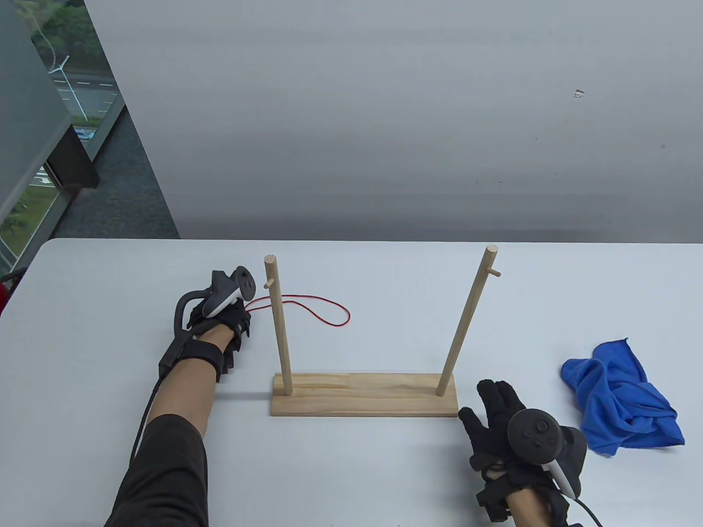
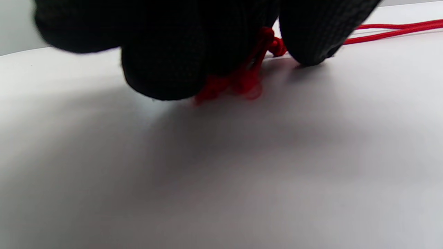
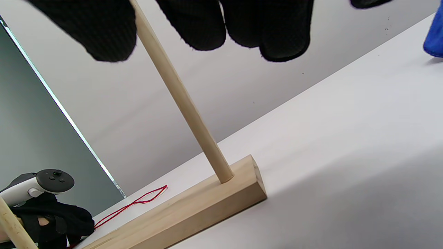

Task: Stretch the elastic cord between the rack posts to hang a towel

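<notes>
A wooden rack base (image 1: pixel 364 394) carries a left post (image 1: pixel 278 325) and a right post (image 1: pixel 466 322), each with a small peg near the top. A red elastic cord (image 1: pixel 324 308) lies looped on the table behind the left post. My left hand (image 1: pixel 233 321) is down on the table left of that post and pinches the cord's knotted end (image 2: pixel 249 74) between its fingertips (image 2: pixel 162 69). My right hand (image 1: pixel 494 417) rests flat and empty by the base's right end, fingers spread (image 3: pixel 283 38). A crumpled blue towel (image 1: pixel 623 398) lies right of it.
The white table (image 1: pixel 351 472) ends at a grey wall behind. A window and dark floor lie beyond the table's left edge. The rack base (image 3: pixel 193 218) and right post (image 3: pixel 183 100) stand close in front of my right hand.
</notes>
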Demonstrator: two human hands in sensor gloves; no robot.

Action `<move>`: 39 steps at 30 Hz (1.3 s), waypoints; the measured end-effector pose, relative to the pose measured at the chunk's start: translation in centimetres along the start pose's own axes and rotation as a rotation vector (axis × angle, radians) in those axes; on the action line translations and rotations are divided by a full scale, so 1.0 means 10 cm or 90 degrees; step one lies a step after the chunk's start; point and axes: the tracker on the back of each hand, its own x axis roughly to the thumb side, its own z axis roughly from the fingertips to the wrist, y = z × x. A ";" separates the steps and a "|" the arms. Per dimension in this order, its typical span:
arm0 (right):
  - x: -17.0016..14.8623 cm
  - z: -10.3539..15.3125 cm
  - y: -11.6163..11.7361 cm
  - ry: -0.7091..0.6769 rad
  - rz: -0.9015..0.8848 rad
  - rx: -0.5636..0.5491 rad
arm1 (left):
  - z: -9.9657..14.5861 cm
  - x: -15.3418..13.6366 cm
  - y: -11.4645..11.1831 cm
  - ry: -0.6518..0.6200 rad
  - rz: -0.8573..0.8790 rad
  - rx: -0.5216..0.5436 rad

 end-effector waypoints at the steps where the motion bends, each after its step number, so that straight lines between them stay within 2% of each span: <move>1: 0.00 0.00 0.00 0.001 0.000 0.000 | 0.00 0.01 0.00 -0.001 0.000 0.000; 11: -0.01 0.00 -0.01 0.005 -0.001 -0.007 | 0.03 0.06 -0.01 -0.022 -0.029 0.021; 17: -0.02 0.02 -0.04 0.004 -0.001 -0.018 | 0.15 -0.01 0.14 -0.035 -0.024 0.071; 26: -0.02 0.03 -0.04 0.001 -0.004 -0.020 | 0.49 -0.12 0.62 -0.062 -0.027 0.162; 39: -0.01 0.05 -0.05 -0.008 -0.015 -0.032 | 1.07 -0.24 1.39 -0.114 0.050 0.237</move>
